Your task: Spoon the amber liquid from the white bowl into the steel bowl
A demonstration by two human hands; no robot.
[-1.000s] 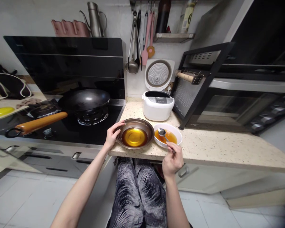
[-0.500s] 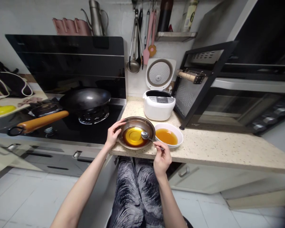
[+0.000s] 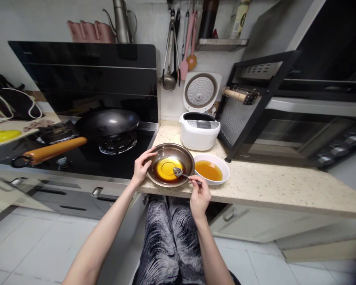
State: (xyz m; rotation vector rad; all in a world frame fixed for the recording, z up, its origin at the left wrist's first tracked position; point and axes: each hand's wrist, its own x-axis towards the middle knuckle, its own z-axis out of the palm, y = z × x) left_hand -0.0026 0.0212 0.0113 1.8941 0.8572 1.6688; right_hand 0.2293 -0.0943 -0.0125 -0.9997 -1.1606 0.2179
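A steel bowl (image 3: pixel 187 155) with amber liquid in it stands near the counter's front edge. My left hand (image 3: pixel 141 168) grips this bowl's left rim, fingers over the edge and closed on it. Between the closed fingers of my right hand (image 3: pixel 200 194) is the handle of a metal spoon (image 3: pixel 177 171). The spoon's head is over the liquid inside the steel bowl; whether it dips in I cannot tell. Right beside the steel bowl sits a white bowl (image 3: pixel 226 174) holding orange-brown liquid.
Behind the bowls is a white rice cooker (image 3: pixel 199 136), lid raised. A wok (image 3: pixel 109 122) with a wooden handle rests on the stove (image 3: pixel 106 164) to the left. An oven (image 3: pixel 299 134) stands at the right. Utensils (image 3: pixel 178 51) hang on the wall.
My right hand and the spoon have moved slightly left, bringing the spoon's head further over the liquid. My left hand stays on the rim.
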